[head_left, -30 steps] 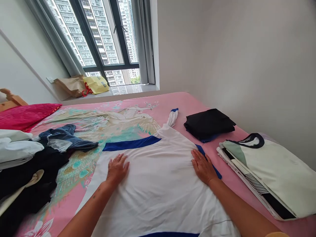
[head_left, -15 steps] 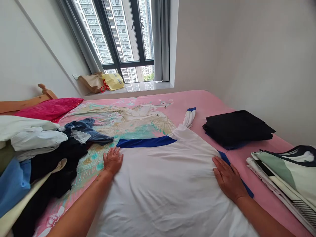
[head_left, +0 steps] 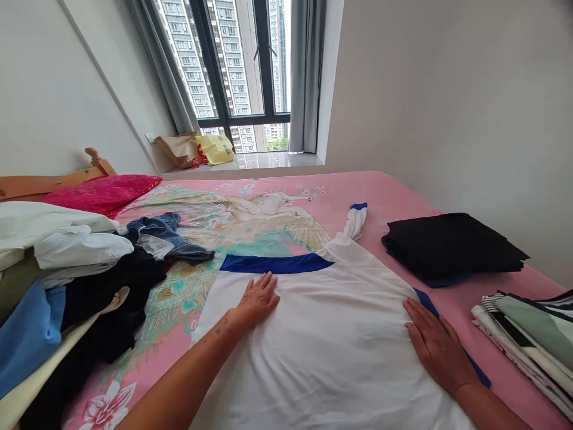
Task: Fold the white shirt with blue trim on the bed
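Observation:
A white shirt (head_left: 331,340) with blue trim lies spread on the bed in front of me, one sleeve (head_left: 356,221) pointing away with a blue cuff. Flat on the cloth, just below the blue band (head_left: 277,263), rests my left hand (head_left: 259,298), its fingers stretched out. My right hand (head_left: 436,340) lies open along the shirt's right side, fingertips near another strip of blue edging (head_left: 427,303). Neither hand grips the fabric. The near part of the shirt runs out of view at the bottom.
Loose clothes (head_left: 85,257) and jean shorts (head_left: 172,237) are heaped at left. Folded black clothes (head_left: 452,246) and a folded stack (head_left: 528,334) sit at right. A red pillow (head_left: 105,192), a paper bag (head_left: 176,149) and a yellow bag (head_left: 215,149) are farther back.
My left hand has moved right, from the shirt's left edge onto the cloth below the blue band. My right hand stays at the right edge. The view has shifted slightly left.

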`<state>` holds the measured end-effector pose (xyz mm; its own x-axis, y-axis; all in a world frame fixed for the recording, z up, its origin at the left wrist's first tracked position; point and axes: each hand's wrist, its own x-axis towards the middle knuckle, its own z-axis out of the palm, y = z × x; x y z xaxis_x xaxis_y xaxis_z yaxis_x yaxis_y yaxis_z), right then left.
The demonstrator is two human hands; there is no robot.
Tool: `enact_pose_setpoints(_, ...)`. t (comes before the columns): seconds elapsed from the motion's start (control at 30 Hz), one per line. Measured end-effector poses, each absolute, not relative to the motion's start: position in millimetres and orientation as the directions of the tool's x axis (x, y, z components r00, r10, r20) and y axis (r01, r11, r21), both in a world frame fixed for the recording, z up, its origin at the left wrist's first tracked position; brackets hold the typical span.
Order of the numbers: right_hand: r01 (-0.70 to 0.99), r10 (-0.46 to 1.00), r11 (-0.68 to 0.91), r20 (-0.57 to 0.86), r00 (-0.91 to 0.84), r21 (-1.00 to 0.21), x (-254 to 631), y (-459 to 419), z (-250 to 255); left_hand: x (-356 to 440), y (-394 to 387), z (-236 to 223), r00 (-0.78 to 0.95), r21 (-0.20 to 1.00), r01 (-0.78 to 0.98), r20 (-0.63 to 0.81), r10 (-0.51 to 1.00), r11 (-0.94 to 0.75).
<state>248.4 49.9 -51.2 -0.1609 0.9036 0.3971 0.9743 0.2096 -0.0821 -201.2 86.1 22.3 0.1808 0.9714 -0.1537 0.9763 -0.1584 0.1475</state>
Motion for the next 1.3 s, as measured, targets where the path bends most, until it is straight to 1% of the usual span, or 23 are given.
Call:
enact_pose_setpoints(0.03,0.975,0.903,0.21,0.398,-0.163,-0.077,248.3,50.4,-51.7,-191.2,97.2,20.0,0.257,0.187,0.955,-0.141,0.956,-0.229)
enact_pose_setpoints(0.07,0.975,0.903,0.208,0.397,-0.163,-0.073,248.0,50.8,-52.0,-182.8,108.7,18.0,0.297,0.216,0.94,-0.131,0.946,-0.265)
enact_pose_setpoints(0.1,0.976,0.905,0.204,0.395,-0.16,-0.071,247.8,51.1,-52.2,-176.3,120.1,16.7,0.294,0.234,0.937,-0.122,0.948,-0.26)
enact_pose_setpoints(0.23,0.977,0.904,0.204,0.395,-0.162,-0.067,247.4,51.6,-52.7,-165.2,155.2,20.9,0.105,0.28,0.957,-0.109,0.989,-0.07)
enact_pose_setpoints(0.33,0.975,0.897,0.213,0.409,-0.169,-0.065,248.3,52.4,-53.9,-164.5,152.6,29.7,0.048,0.305,0.952,-0.097,0.994,-0.016)
enact_pose_setpoints(0.4,0.974,0.894,0.219,0.413,-0.174,-0.064,249.0,53.0,-54.3,-166.6,136.7,33.3,0.043,0.318,0.947,-0.009,0.999,-0.038)
enact_pose_setpoints(0.5,0.975,0.899,0.21,0.405,-0.165,-0.067,247.8,53.2,-52.2,-176.3,108.2,28.3,0.071,0.34,0.932,0.173,0.982,-0.127)
enact_pose_setpoints(0.53,0.977,0.902,0.203,0.401,-0.16,-0.068,246.6,52.9,-50.7,-180.8,101.1,23.5,0.059,0.351,0.927,0.212,0.975,-0.132)
enact_pose_setpoints(0.6,0.979,0.907,0.191,0.393,-0.15,-0.068,243.7,52.2,-47.7,-189.5,92.9,11.2,0.007,0.375,0.922,0.242,0.97,-0.1)
enact_pose_setpoints(0.67,0.979,0.913,0.19,0.379,-0.148,-0.075,242.3,51.9,-45.9,-195.7,91.4,-0.3,-0.022,0.385,0.92,0.248,0.969,-0.078)
enact_pose_setpoints(0.83,0.964,0.933,0.211,0.327,-0.151,-0.159,252.1,55.9,-39.5,-198.9,92.4,-6.8,0.041,0.344,0.933,0.196,0.98,-0.108)
enact_pose_setpoints(0.93,0.961,0.965,0.126,0.257,-0.06,-0.248,233.1,58.8,-14.0,-198.3,90.6,-3.3,0.064,0.333,0.936,0.154,0.986,-0.113)
enact_pose_setpoints(1.0,0.951,0.975,0.089,0.222,-0.021,-0.297,189.8,57.1,12.4,-198.0,90.5,-2.9,0.074,0.333,0.935,0.142,0.987,-0.118)
enact_pose_setpoints(1.03,0.935,0.967,0.173,0.232,-0.102,-0.31,159.8,55.3,25.2,-198.0,91.0,-3.4,0.076,0.333,0.935,0.141,0.987,-0.12)
enact_pose_setpoints(1.07,0.894,0.939,0.315,0.242,-0.245,-0.319,127.3,53.7,35.9,-198.0,91.5,-4.1,0.077,0.333,0.935,0.142,0.987,-0.121)
enact_pose_setpoints(1.1,0.831,0.892,0.45,0.217,-0.397,-0.328,95.4,53.5,43.2,-198.1,92.2,-4.9,0.078,0.332,0.935,0.142,0.987,-0.122)
enact_pose_setpoints(1.13,0.763,0.837,0.545,0.175,-0.518,-0.348,67.5,55.9,46.6,-198.4,92.9,-5.7,0.079,0.332,0.935,0.141,0.987,-0.122)
enact_pose_setpoints(1.17,0.714,0.789,0.599,0.119,-0.602,-0.363,46.9,61.8,45.9,-198.7,93.7,-6.3,0.079,0.333,0.935,0.14,0.987,-0.122)
enact_pose_setpoints(1.2,0.686,0.749,0.63,0.053,-0.66,-0.363,35.7,71.6,41.4,-199.3,94.6,-6.8,0.079,0.333,0.935,0.138,0.987,-0.121)
enact_pose_setpoints(1.23,0.692,0.734,0.631,-0.018,-0.679,-0.349,34.9,85.1,34.2,-200.0,95.6,-7.1,0.079,0.333,0.935,0.134,0.988,-0.12)
enact_pose_setpoints(1.27,0.735,0.755,0.601,-0.082,-0.651,-0.315,43.8,101.4,25.6,-200.8,96.8,-7.2,0.078,0.332,0.936,0.129,0.989,-0.117)
enact_pose_setpoints(1.3,0.815,0.819,0.52,-0.124,-0.561,-0.257,60.4,119.5,17.2,-201.9,98.2,-7.2,0.077,0.328,0.938,0.12,0.99,-0.113)
